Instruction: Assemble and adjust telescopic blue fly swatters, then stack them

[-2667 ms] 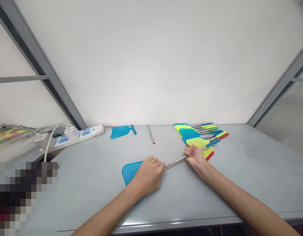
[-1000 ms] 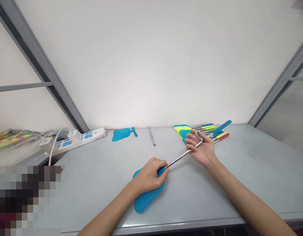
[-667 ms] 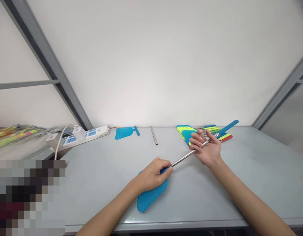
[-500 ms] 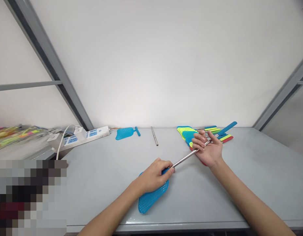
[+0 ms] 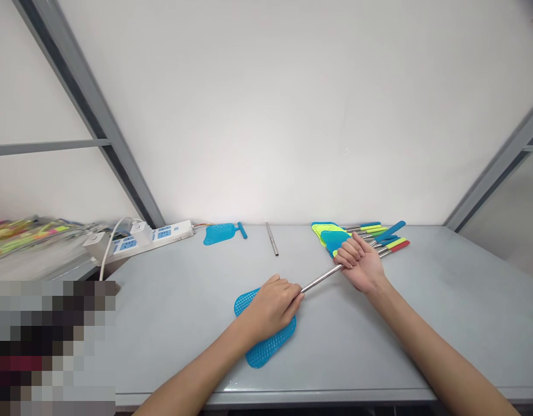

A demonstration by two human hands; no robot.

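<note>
Swatter [image 5: 266, 332] mid-table [image 5: 171, 323], both hands gripping, room around.

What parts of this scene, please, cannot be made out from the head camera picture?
- Joint between the blue swatter head and the metal rod: hidden under the left hand.
- Rod's middle: covered by the right hand.
- Lower left corner: pixelated.
- Colourful items at far left: blurred.

my left hand [image 5: 270, 306]: bare, no glove, ring or watch | my right hand [image 5: 362, 267]: bare likewise | my forearms: uncovered down to the frame edge, no sleeve in sight | my fingers [image 5: 351, 249]: short plain nails
</note>
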